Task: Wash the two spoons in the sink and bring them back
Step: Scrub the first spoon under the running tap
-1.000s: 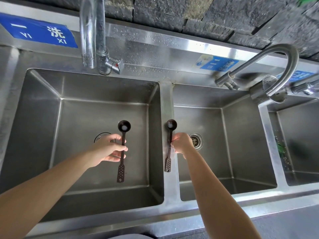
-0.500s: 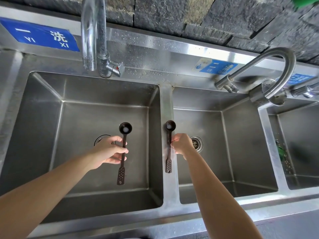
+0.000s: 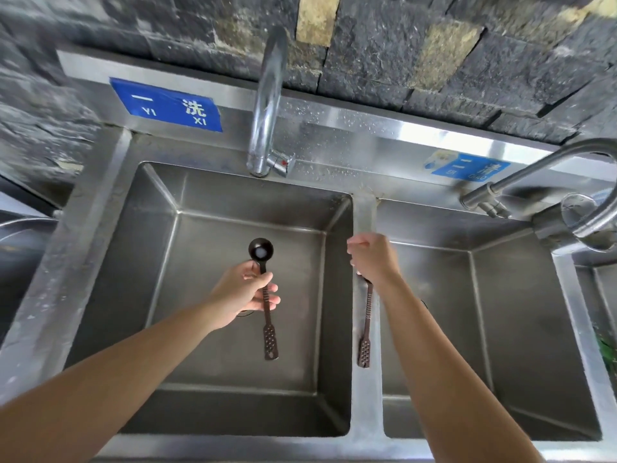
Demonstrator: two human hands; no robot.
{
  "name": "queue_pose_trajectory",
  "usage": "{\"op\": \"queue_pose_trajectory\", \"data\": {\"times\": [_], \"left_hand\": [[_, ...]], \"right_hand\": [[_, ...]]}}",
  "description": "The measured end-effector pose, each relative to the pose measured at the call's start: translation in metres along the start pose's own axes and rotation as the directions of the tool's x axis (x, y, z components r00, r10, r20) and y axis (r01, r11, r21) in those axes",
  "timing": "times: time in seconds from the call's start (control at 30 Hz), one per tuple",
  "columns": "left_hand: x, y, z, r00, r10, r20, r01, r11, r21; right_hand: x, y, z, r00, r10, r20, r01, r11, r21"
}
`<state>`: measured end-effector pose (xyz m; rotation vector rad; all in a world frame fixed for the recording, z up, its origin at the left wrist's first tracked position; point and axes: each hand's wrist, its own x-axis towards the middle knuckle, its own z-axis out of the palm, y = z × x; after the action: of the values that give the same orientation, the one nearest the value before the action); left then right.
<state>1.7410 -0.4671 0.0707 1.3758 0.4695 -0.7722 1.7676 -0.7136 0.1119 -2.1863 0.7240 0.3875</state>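
Grips a dark spoon [image 3: 267, 315] in the left hand [image 3: 245, 294], thumb on top and fingers curled under the upper handle, just below the round bowl. Points that bowl away from the body, a pale spot showing inside it, with the flat perforated end trailing back toward the body. Holds it in the air over the left basin [image 3: 160, 208], clear of the basin floor.

Clenches the right hand [image 3: 374, 257] around a second spoon [image 3: 367, 315], knuckles upward, covering the bowl end completely. Leaves only the ridged lower handle and perforated tip in sight below the wrist. Holds this one over the steel divider [image 3: 365, 215] between the left basin and the right basin [image 3: 500, 295], apart from the dark spoon and roughly parallel to it.

Beyond the hands: a tall chrome faucet [image 3: 267, 105] at the back rim of the left basin and a curved faucet [image 3: 534, 168] behind the right basin. On the backsplash, a blue label [image 3: 167, 105] with white characters left of the tall faucet, a smaller blue sticker [image 3: 470, 167] further right, and water droplets on the steel between them. Above, a dark stone wall [image 3: 400, 45]. At the far right edge, part of a third basin [image 3: 604, 295].
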Motion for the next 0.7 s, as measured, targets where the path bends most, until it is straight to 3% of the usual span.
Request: {"op": "queue_pose_trajectory", "data": {"times": [0.23, 0.33, 0.5, 0.7], "left_hand": [[0.010, 0.012, -0.019, 0.997, 0.058, -0.054, -0.065, 0.987, -0.146], [0.020, 0.020, -0.017, 0.996, 0.048, -0.077, -0.061, 0.984, -0.170], [0.031, 0.031, -0.019, 0.998, -0.002, -0.066, -0.010, 0.981, -0.191], [0.038, 0.031, -0.014, 0.995, -0.014, -0.094, 0.002, 0.991, -0.131]], "right_hand": [[0.053, -0.121, 0.040, 0.985, -0.145, 0.095, 0.142, 0.989, 0.043], [0.071, -0.158, 0.055, 0.972, -0.161, 0.169, 0.171, 0.984, -0.043], [0.098, -0.172, 0.066, 0.974, -0.188, 0.127, 0.211, 0.958, -0.196], [0.111, -0.164, 0.075, 0.980, -0.184, 0.074, 0.189, 0.980, -0.066]]}}
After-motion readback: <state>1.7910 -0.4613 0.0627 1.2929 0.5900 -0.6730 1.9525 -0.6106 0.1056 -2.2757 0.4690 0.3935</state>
